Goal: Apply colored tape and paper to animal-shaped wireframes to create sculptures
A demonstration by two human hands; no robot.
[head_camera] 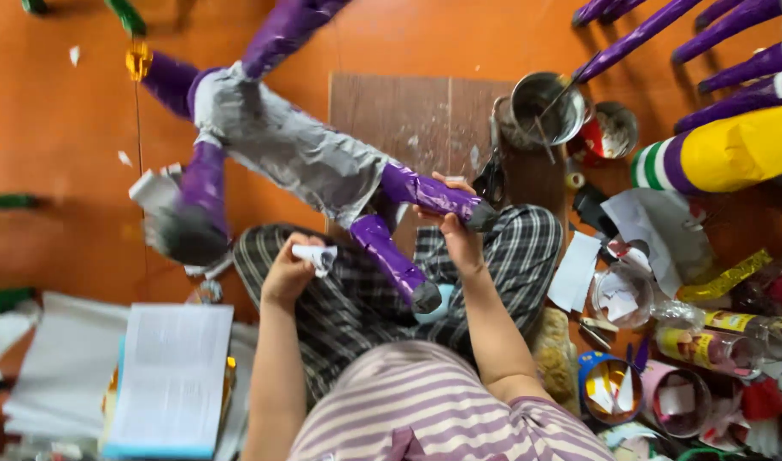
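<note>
A four-legged papier-mâché animal figure (288, 149), its body a crinkled grey paper skin and its legs wrapped in glossy purple paper, lies tilted across the person's lap and the orange floor (58, 111). The right hand (459, 226) closes its fingers around the lower end of one purple leg (429, 195), just above the leg's dark, blunt tip, with the thumb lying over the shiny wrap. A second purple leg (393, 260) slants down beside it, ending in a grey stub over the checked black-and-white trousers (348, 299). The left hand (287, 273) is curled shut on a small, crumpled scrap of white paper (316, 256), pinched between thumb and fingertips and held near the second leg without touching it. Behind the figure a worn brown wooden board (408, 115) lies flat on the floor, and at its far corner stands a round steel pot (546, 107) with a stick leaning in it, next to a smaller red-sided tin (611, 132). To the right lies a smooth yellow paper-covered cylinder (732, 154) with green, white and purple bands at one end. A stack of printed white sheets (169, 376) lies at the left, and small round containers (608, 384) holding paper scraps sit at the lower right among loose white paper pieces.
</note>
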